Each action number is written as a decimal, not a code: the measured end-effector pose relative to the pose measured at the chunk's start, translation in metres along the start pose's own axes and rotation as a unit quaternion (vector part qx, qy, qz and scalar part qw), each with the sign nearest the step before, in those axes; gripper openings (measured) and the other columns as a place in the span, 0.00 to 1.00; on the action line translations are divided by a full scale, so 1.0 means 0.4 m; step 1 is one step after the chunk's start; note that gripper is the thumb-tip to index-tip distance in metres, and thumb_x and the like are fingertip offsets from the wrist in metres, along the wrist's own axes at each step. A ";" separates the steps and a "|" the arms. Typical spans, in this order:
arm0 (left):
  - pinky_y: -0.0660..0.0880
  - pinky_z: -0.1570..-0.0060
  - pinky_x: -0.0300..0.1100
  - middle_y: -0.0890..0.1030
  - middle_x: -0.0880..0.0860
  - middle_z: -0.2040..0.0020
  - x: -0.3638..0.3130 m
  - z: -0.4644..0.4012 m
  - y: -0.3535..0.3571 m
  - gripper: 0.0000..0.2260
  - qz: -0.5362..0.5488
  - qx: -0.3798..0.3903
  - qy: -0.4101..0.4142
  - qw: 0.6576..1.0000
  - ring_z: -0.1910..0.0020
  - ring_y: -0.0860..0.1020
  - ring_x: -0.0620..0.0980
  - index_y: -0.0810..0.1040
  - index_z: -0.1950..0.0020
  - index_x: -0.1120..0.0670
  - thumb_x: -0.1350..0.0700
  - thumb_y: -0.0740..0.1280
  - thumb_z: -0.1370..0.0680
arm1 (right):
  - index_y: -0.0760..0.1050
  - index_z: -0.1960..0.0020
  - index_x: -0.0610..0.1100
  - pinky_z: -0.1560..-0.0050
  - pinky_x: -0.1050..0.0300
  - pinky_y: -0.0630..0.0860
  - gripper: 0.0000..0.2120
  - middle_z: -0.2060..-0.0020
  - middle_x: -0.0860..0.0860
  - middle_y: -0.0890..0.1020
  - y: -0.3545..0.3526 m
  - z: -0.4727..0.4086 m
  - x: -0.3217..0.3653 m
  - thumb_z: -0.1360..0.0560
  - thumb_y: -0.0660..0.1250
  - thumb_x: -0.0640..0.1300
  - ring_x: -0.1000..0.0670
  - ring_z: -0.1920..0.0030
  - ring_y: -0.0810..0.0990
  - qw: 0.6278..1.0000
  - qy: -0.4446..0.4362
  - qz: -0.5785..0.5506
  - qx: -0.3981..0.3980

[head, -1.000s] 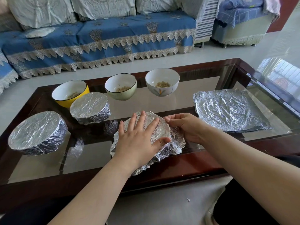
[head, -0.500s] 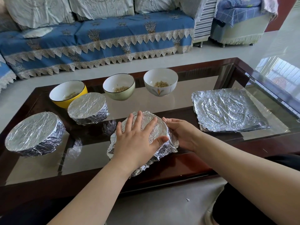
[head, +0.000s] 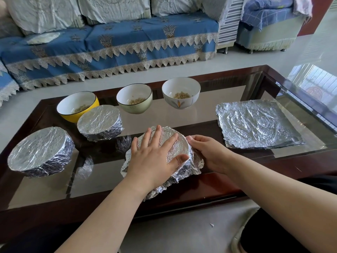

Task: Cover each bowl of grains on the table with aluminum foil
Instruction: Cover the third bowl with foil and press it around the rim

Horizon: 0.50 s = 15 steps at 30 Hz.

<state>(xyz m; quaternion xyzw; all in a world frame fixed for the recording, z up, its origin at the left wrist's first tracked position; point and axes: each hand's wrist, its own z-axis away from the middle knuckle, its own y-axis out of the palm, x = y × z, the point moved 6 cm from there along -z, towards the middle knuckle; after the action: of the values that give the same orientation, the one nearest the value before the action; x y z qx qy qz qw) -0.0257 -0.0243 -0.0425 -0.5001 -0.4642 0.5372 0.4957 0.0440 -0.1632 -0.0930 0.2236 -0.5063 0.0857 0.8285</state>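
Under left hand: foil-draped bowl (head: 179,152) on tabletop (head: 228,181), third being covered.
Left hand (head: 153,157): flat, fingers spread, pressing foil top.
Right hand (head: 207,152): cupped, tucking foil at rim beside left hand.
Next: crimp loose skirt toward wrists, then fetch foil sheet (head: 255,123) right of right hand.

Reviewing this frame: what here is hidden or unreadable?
All in the head view:
- Bowl being wrapped: foil and the left hand cover it; its colour and contents are hidden.
- Two finished foil-covered bowls: contents hidden by foil.
- Right hand: fingertips tucked against the foil's side, so their grip is unclear.
- Yellow bowl: partly blocked by the wrapped bowl in front.
- Foil sheets: count unreadable.
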 end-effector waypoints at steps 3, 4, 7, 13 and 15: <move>0.41 0.25 0.60 0.40 0.49 0.19 0.000 -0.002 0.001 0.40 0.001 -0.002 0.001 1.000 0.20 0.39 0.52 0.41 0.23 0.32 0.22 0.30 0.35 | 0.75 0.54 0.39 0.68 0.57 0.76 0.09 0.67 0.46 0.78 0.001 -0.001 -0.004 0.20 0.63 0.44 0.51 0.72 0.76 1.000 -0.005 -0.009 -0.016; 0.41 0.25 0.60 0.40 0.49 0.19 0.001 -0.002 0.001 0.41 0.000 -0.002 0.001 1.000 0.20 0.39 0.52 0.42 0.23 0.32 0.22 0.30 0.35 | 0.74 0.55 0.39 0.69 0.58 0.75 0.09 0.68 0.46 0.77 0.002 -0.001 -0.003 0.20 0.63 0.44 0.51 0.72 0.75 1.000 -0.007 -0.012 -0.020; 0.42 0.25 0.60 0.41 0.49 0.19 0.001 -0.001 0.000 0.41 -0.002 -0.003 0.002 1.000 0.20 0.40 0.52 0.42 0.23 0.32 0.22 0.30 0.35 | 0.74 0.58 0.40 0.72 0.59 0.74 0.10 0.70 0.47 0.76 0.006 -0.008 0.001 0.19 0.64 0.44 0.52 0.75 0.74 0.999 -0.015 0.004 -0.043; 0.42 0.25 0.60 0.41 0.49 0.19 0.000 0.002 -0.002 0.41 -0.003 -0.004 0.001 1.000 0.20 0.40 0.52 0.42 0.23 0.32 0.23 0.30 0.36 | 0.76 0.58 0.39 0.79 0.62 0.70 0.11 0.71 0.47 0.77 0.009 -0.014 0.010 0.20 0.65 0.45 0.54 0.78 0.73 0.993 -0.012 0.086 -0.075; 0.42 0.25 0.60 0.41 0.49 0.19 0.000 0.001 -0.001 0.41 -0.004 -0.001 -0.002 1.000 0.20 0.40 0.52 0.42 0.23 0.32 0.23 0.29 0.36 | 0.76 0.57 0.39 0.78 0.62 0.71 0.10 0.70 0.46 0.78 0.013 -0.017 0.008 0.21 0.66 0.44 0.53 0.78 0.74 0.994 -0.007 0.081 -0.072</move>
<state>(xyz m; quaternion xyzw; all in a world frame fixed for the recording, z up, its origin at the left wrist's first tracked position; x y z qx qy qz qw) -0.0262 -0.0244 -0.0422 -0.4977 -0.4681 0.5359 0.4959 0.0492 -0.1558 -0.0913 0.1223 -0.5338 0.1146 0.8288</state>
